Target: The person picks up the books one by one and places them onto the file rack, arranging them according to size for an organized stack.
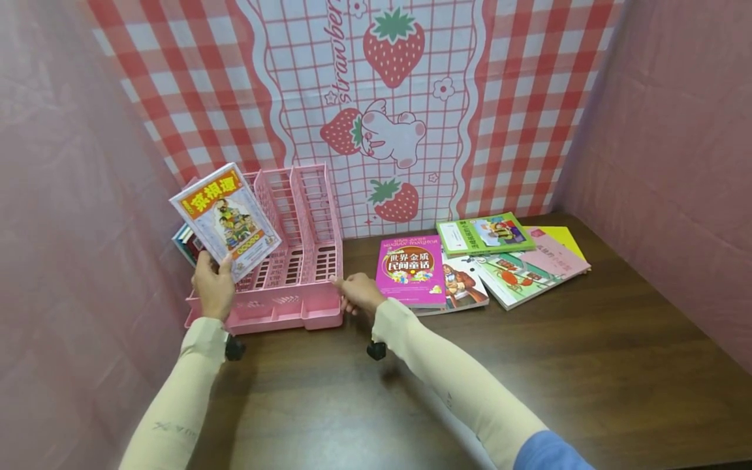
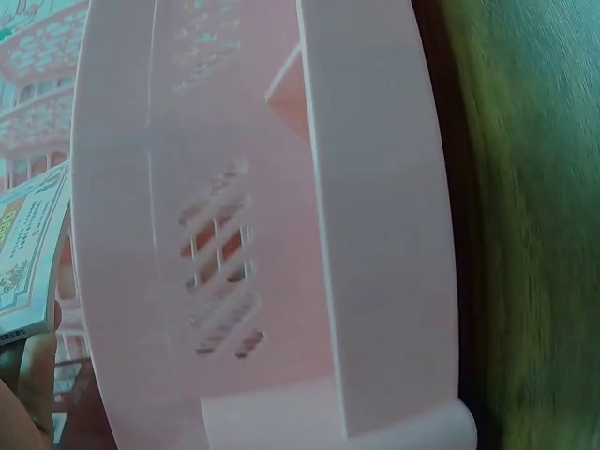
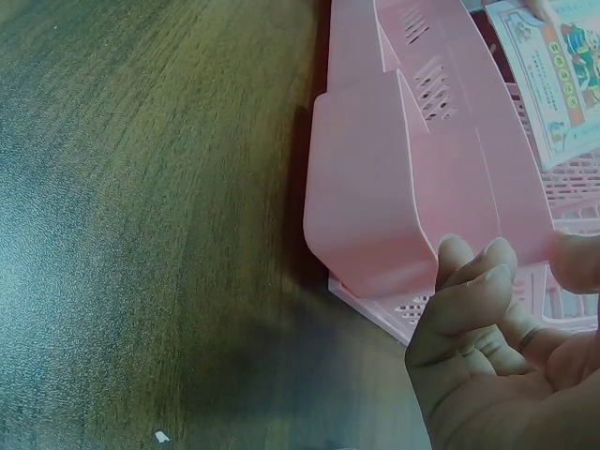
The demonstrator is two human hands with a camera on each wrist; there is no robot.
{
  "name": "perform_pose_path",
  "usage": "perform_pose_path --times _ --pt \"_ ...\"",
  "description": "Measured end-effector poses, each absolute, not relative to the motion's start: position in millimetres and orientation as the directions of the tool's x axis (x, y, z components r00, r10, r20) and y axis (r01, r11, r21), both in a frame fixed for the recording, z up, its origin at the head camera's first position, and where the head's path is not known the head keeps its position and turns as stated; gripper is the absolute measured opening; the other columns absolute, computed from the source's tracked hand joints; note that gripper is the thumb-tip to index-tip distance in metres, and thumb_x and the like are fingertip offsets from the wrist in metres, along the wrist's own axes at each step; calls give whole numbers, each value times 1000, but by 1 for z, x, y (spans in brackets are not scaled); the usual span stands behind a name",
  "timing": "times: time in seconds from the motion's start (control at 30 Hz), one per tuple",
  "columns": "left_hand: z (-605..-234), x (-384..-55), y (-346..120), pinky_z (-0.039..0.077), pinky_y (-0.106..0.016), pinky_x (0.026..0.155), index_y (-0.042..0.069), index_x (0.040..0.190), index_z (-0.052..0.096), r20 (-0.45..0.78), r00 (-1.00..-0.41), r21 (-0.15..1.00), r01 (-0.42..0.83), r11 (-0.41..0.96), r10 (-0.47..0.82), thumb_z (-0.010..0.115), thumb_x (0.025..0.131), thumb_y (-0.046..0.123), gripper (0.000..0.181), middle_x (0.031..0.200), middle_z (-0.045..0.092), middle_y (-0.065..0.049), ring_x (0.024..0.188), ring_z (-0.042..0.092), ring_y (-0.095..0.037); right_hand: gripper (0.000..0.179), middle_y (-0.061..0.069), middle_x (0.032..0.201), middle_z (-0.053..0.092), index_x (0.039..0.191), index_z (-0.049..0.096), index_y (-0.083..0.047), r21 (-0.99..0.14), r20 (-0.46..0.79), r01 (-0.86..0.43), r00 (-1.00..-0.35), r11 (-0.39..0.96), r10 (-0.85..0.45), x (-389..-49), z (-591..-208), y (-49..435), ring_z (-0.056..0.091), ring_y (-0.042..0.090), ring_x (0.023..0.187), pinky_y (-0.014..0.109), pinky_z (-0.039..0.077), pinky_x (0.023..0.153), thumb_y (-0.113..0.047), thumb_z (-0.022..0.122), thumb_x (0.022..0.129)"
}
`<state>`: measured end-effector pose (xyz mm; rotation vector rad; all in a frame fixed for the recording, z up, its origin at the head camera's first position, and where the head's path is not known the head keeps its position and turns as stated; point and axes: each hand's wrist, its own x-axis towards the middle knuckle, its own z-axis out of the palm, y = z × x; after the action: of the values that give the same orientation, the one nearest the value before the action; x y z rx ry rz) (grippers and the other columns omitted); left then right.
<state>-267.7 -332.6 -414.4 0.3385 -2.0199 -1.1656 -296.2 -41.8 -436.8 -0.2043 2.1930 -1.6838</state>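
My left hand (image 1: 214, 285) grips the lower corner of a book (image 1: 226, 219) with an orange title band and a cartoon of children. The book is tilted over the left part of a pink slotted book rack (image 1: 282, 301). At the rack's front right corner, my right hand (image 1: 361, 294) pinches its edge. In the right wrist view, the thumb (image 3: 574, 262) lies on the rim and the other fingers are curled by the front tray wall. Books (image 1: 185, 240) stand in the leftmost slot, partly hidden behind the held book.
Right of the rack lie a magenta book (image 1: 410, 271), a book with a figure in a brown coat (image 1: 464, 282), a green book (image 1: 486, 233) and a crab-cover book (image 1: 517, 277), overlapping. A strawberry-print cloth (image 1: 393, 52) hangs behind the wooden table (image 1: 329, 405). Pink curtains flank both sides.
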Motion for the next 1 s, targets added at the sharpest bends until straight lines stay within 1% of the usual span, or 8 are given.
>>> perform_pose_path --times 0.17,0.27,0.33,0.47,0.6,0.83,0.9,1.0 --pt "-415 -263 -339 43 -36 82 0 119 59 473 -649 822 80 564 -596 61 104 21 26 116 70 -22 100 62 -31 47 12 64 66 102 66 9 -955 -207 115 -919 275 -335 -296 -436 -42 47 8 42 21 40 41 -38 60 105" --pt "-413 -260 -341 43 -44 85 2 122 59 449 -645 828 41 559 -618 59 105 26 29 119 70 -21 103 63 -34 45 14 65 66 102 66 9 -955 -208 117 -919 273 -334 -296 -435 -42 47 9 42 21 41 41 -36 59 105" --pt "-413 -259 -342 44 -46 88 3 124 60 446 -636 834 39 550 -630 60 105 26 30 122 70 -20 105 64 -34 45 15 67 67 101 66 8 -954 -212 120 -918 274 -336 -297 -436 -42 47 9 42 21 41 41 -36 59 105" --pt "-411 -257 -347 45 -49 92 2 124 61 465 -595 836 52 546 -655 62 103 21 28 123 69 -22 108 64 -36 46 16 68 67 102 66 9 -954 -213 120 -916 274 -341 -298 -436 -43 46 8 41 20 40 39 -36 59 105" --pt "-411 -254 -353 42 -53 95 2 121 59 463 -562 839 28 544 -685 62 103 21 27 122 69 -23 110 62 -41 46 16 67 67 100 66 9 -955 -212 122 -917 270 -337 -298 -436 -43 46 8 41 20 40 39 -36 60 105" --pt "-413 -249 -363 40 -53 96 1 121 56 428 -533 860 -9 510 -730 58 104 20 26 120 66 -25 109 58 -42 46 31 88 71 101 67 9 -952 -217 124 -919 280 -329 -298 -435 -43 46 8 41 19 39 38 -37 59 105" --pt "-414 -248 -365 40 -53 97 0 121 56 422 -519 866 -12 500 -743 58 103 18 25 120 65 -26 110 57 -43 47 31 87 71 101 67 10 -953 -213 120 -919 278 -331 -297 -435 -42 46 8 41 19 39 38 -36 59 105" --pt "-415 -245 -368 40 -53 99 -1 120 56 423 -488 870 -15 492 -764 58 103 16 25 121 65 -28 113 57 -45 46 27 81 71 100 66 10 -955 -207 116 -919 273 -335 -297 -436 -42 46 8 41 19 40 38 -35 59 105"
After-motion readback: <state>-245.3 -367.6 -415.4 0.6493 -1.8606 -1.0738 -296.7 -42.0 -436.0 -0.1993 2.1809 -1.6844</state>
